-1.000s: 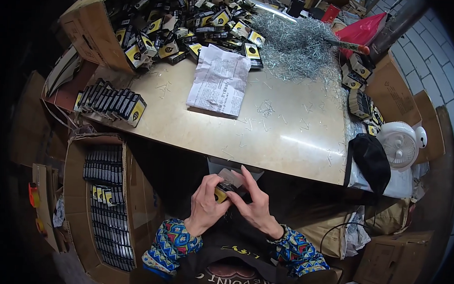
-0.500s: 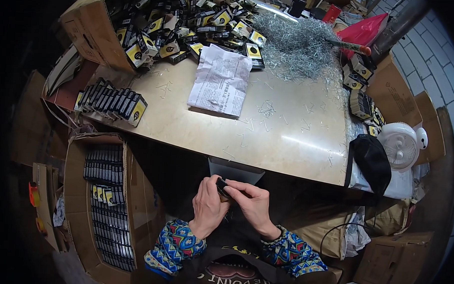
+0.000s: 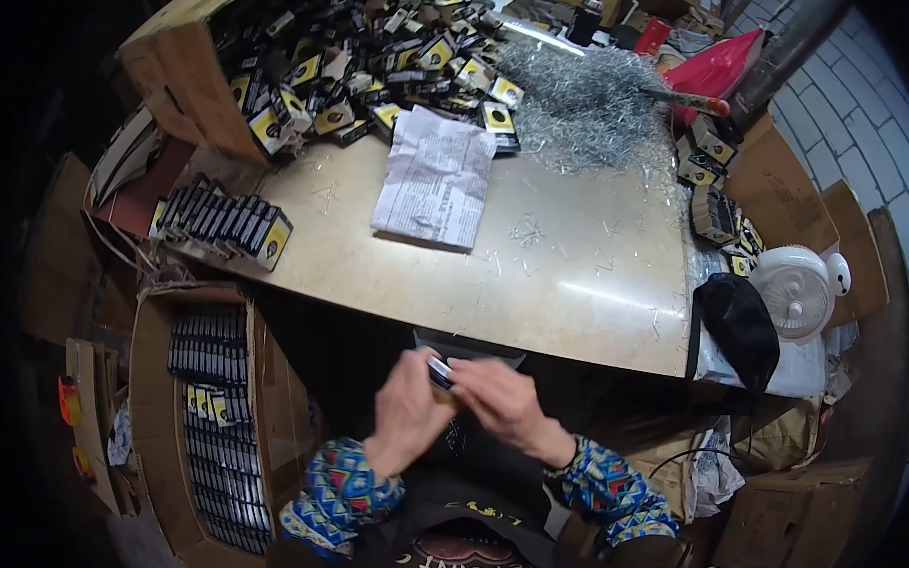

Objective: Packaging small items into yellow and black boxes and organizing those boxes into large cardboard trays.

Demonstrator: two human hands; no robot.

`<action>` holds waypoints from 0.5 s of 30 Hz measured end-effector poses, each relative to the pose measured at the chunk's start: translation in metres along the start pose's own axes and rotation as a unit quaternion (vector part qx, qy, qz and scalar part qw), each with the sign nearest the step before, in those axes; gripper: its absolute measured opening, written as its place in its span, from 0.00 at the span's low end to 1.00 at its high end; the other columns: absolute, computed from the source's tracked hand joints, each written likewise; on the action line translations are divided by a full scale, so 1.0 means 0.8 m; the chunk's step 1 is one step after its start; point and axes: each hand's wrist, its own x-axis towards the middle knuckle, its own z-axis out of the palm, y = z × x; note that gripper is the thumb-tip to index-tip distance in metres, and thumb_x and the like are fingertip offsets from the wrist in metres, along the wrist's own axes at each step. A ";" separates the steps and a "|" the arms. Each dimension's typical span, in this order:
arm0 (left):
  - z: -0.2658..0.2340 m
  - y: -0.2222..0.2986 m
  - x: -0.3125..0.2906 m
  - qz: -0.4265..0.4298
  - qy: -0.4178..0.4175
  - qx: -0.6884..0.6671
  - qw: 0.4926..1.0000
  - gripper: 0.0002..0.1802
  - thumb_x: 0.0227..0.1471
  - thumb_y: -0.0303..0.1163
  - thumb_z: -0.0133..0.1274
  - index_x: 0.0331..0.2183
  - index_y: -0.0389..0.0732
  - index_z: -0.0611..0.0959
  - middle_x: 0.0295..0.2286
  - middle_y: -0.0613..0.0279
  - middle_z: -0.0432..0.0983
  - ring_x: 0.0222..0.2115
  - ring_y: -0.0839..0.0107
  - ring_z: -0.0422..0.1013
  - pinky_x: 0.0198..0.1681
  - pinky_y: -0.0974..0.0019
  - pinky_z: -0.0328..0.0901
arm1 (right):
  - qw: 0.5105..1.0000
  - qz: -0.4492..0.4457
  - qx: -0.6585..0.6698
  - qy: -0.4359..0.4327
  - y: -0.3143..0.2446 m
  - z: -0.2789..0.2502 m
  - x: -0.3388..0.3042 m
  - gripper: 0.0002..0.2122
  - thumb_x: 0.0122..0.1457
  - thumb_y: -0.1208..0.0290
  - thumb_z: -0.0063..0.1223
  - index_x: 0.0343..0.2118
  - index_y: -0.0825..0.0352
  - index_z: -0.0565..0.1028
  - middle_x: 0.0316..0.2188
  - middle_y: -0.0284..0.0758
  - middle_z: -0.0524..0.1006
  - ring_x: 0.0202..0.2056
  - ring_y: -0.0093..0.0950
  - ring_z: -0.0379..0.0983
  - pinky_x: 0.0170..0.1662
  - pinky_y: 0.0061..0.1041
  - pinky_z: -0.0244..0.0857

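Black-and-yellow small box (image 3: pixel 439 370) pinched between left hand (image 3: pixel 407 411) and right hand (image 3: pixel 497 401), mid-assembly; next, probably closing the flap.

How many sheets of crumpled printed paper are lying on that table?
1. The crumpled paper sheet lies on the tabletop, beside the pile of small boxes; more could be hidden underneath that pile.

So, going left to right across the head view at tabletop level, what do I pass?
Row of black-and-yellow small boxes → creased white printed paper sheet → pile of silvery metal staples → small white round fan.
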 end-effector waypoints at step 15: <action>-0.005 -0.107 0.264 0.226 -0.078 0.353 0.904 0.25 0.43 0.25 0.52 0.48 0.40 0.77 0.33 0.57 0.77 0.32 0.59 0.71 0.37 0.59 0.68 | 0.926 0.128 -0.356 -0.016 0.228 -0.182 0.076 0.11 0.58 0.71 0.53 0.41 0.70 0.75 0.46 0.45 0.75 0.51 0.44 0.68 0.59 0.45 0.57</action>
